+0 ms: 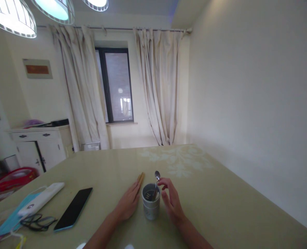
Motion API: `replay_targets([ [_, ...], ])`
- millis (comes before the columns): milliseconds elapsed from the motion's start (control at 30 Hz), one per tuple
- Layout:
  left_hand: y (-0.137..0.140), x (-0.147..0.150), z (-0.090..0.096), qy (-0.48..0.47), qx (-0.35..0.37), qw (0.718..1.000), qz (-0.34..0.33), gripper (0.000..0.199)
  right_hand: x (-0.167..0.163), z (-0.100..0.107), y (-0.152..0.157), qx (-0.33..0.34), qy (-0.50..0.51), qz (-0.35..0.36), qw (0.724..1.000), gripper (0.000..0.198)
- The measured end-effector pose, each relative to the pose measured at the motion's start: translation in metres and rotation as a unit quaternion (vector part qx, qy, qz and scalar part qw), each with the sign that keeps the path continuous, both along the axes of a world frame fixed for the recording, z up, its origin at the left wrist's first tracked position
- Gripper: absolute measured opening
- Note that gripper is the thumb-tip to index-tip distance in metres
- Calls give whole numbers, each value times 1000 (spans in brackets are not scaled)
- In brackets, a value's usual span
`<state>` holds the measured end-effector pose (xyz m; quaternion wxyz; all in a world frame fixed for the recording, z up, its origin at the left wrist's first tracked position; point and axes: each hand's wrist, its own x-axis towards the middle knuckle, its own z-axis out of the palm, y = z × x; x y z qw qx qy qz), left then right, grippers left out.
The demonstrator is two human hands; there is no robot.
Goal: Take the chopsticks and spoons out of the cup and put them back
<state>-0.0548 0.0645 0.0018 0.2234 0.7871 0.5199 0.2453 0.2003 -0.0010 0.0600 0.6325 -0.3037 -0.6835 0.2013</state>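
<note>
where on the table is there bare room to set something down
The right side of the table, between the right hand and the wall, is free, as is the far stretch beyond the chopsticks and spoon. A smaller patch lies between the phone and left hand. Crowded: the left, with phone, eyeglasses and face mask, and around the cup.

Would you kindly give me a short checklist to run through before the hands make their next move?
1. Cup upright on the table: ok.
2. Spoon standing in the cup, bowl end up: ok.
3. Right hand gripping the spoon firmly: cannot tell; fingertips are at its handle.
4. Chopsticks under the left hand, ends showing: ok.
5. Phone well apart from the cup: ok.
</note>
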Motion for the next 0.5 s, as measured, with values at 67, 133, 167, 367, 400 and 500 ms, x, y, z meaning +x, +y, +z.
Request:
replay_targets([
  [67,-1,-2,2,6,-2,1000,-19,64,0,-1,-1,12,-17,6,1000,37],
  [133,-4,-4,5,4,-2,999,-35,63,-1,-2,-1,6,-23,11,1000,40],
  [167,-7,-6,7,1,-2,999,-39,62,-1,-3,-1,-2,-24,13,1000,42],
  [367,-38,-23,24,30,43,994,-95,63,-2,-3,-2,-30,-35,17,999,45],
  [400,-43,-25,26,41,52,992,-112,63,-3,-4,-2,-32,-38,17,999,45],
  [500,-51,-25,31,68,71,986,-138,62,-4,-7,0,-32,-53,22,998,44],
])
